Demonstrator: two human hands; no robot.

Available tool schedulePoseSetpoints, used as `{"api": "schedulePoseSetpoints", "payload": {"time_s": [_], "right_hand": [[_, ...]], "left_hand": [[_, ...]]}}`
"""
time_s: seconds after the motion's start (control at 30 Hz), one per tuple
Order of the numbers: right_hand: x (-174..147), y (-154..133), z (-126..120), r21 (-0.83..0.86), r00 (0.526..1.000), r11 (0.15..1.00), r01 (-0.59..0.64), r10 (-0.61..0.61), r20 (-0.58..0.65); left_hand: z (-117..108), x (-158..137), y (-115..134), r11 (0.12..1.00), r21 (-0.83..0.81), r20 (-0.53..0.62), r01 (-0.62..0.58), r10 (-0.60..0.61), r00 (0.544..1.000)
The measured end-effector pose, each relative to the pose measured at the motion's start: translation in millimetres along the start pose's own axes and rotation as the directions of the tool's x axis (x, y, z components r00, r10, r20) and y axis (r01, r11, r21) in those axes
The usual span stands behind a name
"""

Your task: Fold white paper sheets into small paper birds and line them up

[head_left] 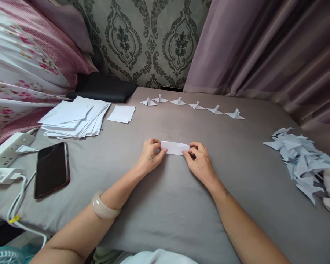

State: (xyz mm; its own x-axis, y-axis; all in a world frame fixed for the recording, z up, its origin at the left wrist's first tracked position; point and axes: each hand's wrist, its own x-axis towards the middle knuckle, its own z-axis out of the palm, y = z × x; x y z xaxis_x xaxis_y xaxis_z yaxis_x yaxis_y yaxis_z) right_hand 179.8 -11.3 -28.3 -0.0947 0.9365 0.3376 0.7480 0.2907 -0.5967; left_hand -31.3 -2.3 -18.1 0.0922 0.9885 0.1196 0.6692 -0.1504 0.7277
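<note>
A small white sheet of paper, folded into a narrow strip (175, 147), is held level between my two hands just over the grey cloth. My left hand (151, 156) pinches its left end between thumb and fingers. At the right end, my right hand (200, 161) pinches it the same way, with the fingertips partly hidden behind the paper. Beyond my hands stands a row of several folded paper birds (197, 105). A few square sheets (121, 114) lie flat to the left of that row.
On the left are a big stack of white paper (74, 119), a phone (51, 169) and a white power strip (9, 150) with cables. A black folded item (104, 87) lies behind the stack. A heap of folded paper birds (304, 157) sits at the right, near a curtain (253, 47).
</note>
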Motion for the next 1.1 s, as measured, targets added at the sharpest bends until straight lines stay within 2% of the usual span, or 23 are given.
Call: {"api": "schedulePoseSetpoints", "payload": {"time_s": [0.23, 0.5, 0.77, 0.87, 0.93, 1.0, 1.07, 1.1], "right_hand": [[2.2, -1.7, 2.6, -0.024, 0.995, 0.995, -0.098, 0.097, -0.021], [3.1, -0.7, 2.7, -0.039, 0.991, 0.991, -0.131, 0.13, -0.019], [3.0, 6.5, -1.5, 0.057, 0.993, 0.992, -0.116, 0.114, 0.035], [3.2, 4.1, -3.5, 0.016, 0.997, 0.998, -0.068, 0.067, 0.049], [3.4, 0.2, -4.9, -0.014, 0.997, 1.0, 0.02, -0.018, 0.075], [3.2, -4.4, -6.0, -0.034, 0.981, 0.988, 0.148, -0.142, 0.134], [2.3, -8.3, -6.6, -0.051, 0.953, 0.967, 0.25, -0.237, 0.189], [1.6, -9.8, -6.8, -0.063, 0.944, 0.959, 0.277, -0.26, 0.203]], "left_hand": [[5.5, 3.3, -0.9, 0.998, 0.012, -0.087, 0.061, -0.059, 0.994], [3.4, 3.2, -3.6, 0.996, 0.052, -0.043, 0.068, -0.065, 0.997], [-5.0, -0.9, -10.3, 0.987, 0.162, -0.008, -0.019, 0.02, 1.0], [-8.5, -1.5, -9.4, 0.969, 0.217, 0.042, -0.117, 0.111, 0.993], [-9.7, -2.2, -5.8, 0.928, 0.25, 0.125, -0.276, 0.252, 0.96], [-9.4, -2.9, -0.8, 0.856, 0.24, 0.247, -0.457, 0.402, 0.882], [-7.9, -3.1, 4.3, 0.803, 0.21, 0.323, -0.558, 0.482, 0.815], [-7.0, -2.8, 6.5, 0.794, 0.205, 0.332, -0.572, 0.494, 0.804]]}}
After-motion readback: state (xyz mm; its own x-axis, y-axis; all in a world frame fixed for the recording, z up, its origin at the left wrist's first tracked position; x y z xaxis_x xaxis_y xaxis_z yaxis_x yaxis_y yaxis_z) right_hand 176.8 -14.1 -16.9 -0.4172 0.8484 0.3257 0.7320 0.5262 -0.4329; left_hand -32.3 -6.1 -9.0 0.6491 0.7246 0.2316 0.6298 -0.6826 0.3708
